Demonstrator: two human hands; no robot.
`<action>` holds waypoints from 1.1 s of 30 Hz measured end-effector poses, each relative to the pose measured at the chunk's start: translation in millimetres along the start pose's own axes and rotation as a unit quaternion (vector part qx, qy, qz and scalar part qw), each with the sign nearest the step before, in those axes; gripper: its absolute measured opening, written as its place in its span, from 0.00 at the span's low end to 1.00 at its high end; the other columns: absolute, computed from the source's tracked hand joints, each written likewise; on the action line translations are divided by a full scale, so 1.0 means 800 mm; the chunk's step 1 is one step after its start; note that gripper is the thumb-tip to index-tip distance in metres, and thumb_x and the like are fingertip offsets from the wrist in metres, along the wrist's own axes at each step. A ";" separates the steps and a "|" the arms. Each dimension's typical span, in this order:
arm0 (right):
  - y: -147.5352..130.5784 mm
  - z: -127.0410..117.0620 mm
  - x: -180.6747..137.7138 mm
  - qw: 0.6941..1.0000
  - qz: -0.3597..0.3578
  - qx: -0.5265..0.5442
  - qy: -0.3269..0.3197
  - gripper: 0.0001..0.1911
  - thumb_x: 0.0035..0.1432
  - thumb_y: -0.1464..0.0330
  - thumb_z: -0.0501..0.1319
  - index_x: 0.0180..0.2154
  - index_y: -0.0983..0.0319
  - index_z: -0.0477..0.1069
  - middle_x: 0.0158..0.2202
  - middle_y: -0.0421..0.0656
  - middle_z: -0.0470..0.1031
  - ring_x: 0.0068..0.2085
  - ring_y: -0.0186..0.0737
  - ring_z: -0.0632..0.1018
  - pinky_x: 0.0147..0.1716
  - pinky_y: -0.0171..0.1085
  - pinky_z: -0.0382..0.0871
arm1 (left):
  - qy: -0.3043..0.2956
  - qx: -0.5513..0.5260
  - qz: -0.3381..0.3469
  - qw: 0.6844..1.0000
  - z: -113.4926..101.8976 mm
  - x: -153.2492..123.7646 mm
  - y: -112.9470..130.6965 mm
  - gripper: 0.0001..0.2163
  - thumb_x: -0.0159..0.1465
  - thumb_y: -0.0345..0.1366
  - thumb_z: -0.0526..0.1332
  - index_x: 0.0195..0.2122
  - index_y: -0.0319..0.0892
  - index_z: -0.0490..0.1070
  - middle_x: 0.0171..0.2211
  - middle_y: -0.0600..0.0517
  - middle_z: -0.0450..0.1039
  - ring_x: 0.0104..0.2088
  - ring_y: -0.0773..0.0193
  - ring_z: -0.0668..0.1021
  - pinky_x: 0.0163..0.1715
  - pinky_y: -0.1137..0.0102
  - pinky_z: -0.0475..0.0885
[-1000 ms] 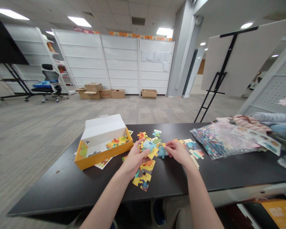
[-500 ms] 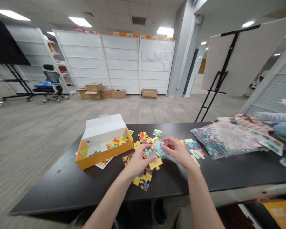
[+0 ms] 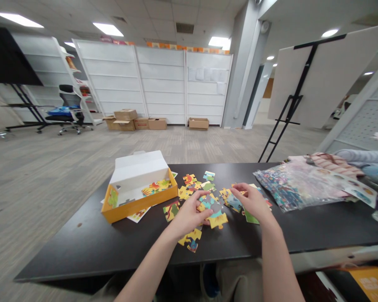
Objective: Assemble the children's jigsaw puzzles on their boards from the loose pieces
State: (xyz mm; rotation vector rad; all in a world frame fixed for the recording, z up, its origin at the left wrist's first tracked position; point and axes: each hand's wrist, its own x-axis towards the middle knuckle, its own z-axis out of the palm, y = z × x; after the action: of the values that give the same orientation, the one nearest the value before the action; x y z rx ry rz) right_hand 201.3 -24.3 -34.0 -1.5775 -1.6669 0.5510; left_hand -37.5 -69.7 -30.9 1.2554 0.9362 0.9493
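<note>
Colourful jigsaw puzzle pieces lie in a loose heap on the black table. My left hand (image 3: pixel 190 214) is closed on a few puzzle pieces (image 3: pixel 219 219), yellow, grey and pale blue, thumb on top. More pieces (image 3: pixel 192 245) lie under and in front of that hand. To the right, my right hand (image 3: pixel 251 202) is closed, with thumb and fingertips at a blue puzzle piece (image 3: pixel 234 203) low over the table. A green-edged piece (image 3: pixel 251 218) and other pieces show partly under this hand. Loose pieces (image 3: pixel 189 180) lie beyond my left hand.
An open yellow box (image 3: pixel 141 206) with a white lid and several pieces inside stands at the left, on printed sheets. Clear plastic bags (image 3: pixel 290 188) and folded cloths (image 3: pixel 337 162) lie on the right of the table (image 3: pixel 113 247). Beyond stands an easel board (image 3: pixel 321 79).
My right hand has moved right, away from the heap, with a blue puzzle piece. My left hand has shifted slightly right, and the pieces in it now show more fully.
</note>
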 end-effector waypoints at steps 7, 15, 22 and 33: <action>-0.040 0.014 -0.016 0.954 -0.001 0.169 -0.246 0.19 0.52 0.55 0.68 0.39 0.62 0.73 0.28 0.41 0.78 0.31 0.41 0.79 0.30 0.36 0.69 | 0.087 0.034 0.031 0.995 0.000 0.007 0.000 0.25 0.56 0.41 0.70 0.54 0.45 0.68 0.29 0.57 0.66 0.24 0.66 0.76 0.26 0.67 0.78; 0.009 0.011 0.010 0.996 0.059 0.066 0.009 0.14 0.54 0.58 0.62 0.39 0.61 0.72 0.31 0.46 0.81 0.32 0.45 0.80 0.32 0.39 0.69 | 0.018 0.294 0.055 0.954 0.005 -0.017 0.011 0.11 0.64 0.37 0.60 0.48 0.46 0.69 0.22 0.59 0.63 0.26 0.63 0.72 0.31 0.69 0.69; 0.025 0.029 0.015 0.999 0.024 -0.040 0.025 0.14 0.53 0.62 0.61 0.41 0.61 0.73 0.34 0.46 0.80 0.35 0.45 0.80 0.36 0.39 0.69 | -0.055 0.487 0.138 0.861 0.041 -0.016 -0.010 0.13 0.67 0.37 0.60 0.53 0.44 0.69 0.45 0.44 0.77 0.46 0.49 0.77 0.47 0.60 0.69; 0.023 0.024 0.011 0.994 -0.007 -0.093 0.057 0.16 0.53 0.57 0.61 0.39 0.60 0.75 0.41 0.51 0.81 0.39 0.50 0.80 0.41 0.45 0.70 | 0.055 0.480 0.213 0.849 -0.011 -0.016 0.020 0.13 0.65 0.38 0.63 0.50 0.46 0.74 0.48 0.45 0.78 0.51 0.49 0.75 0.54 0.56 0.68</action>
State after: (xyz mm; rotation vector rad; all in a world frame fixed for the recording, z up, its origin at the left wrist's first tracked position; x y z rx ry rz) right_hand 198.7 -9.3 -57.8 -1.6948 -1.6802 0.2988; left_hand -51.2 -77.5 -15.4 2.3546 1.3234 0.9045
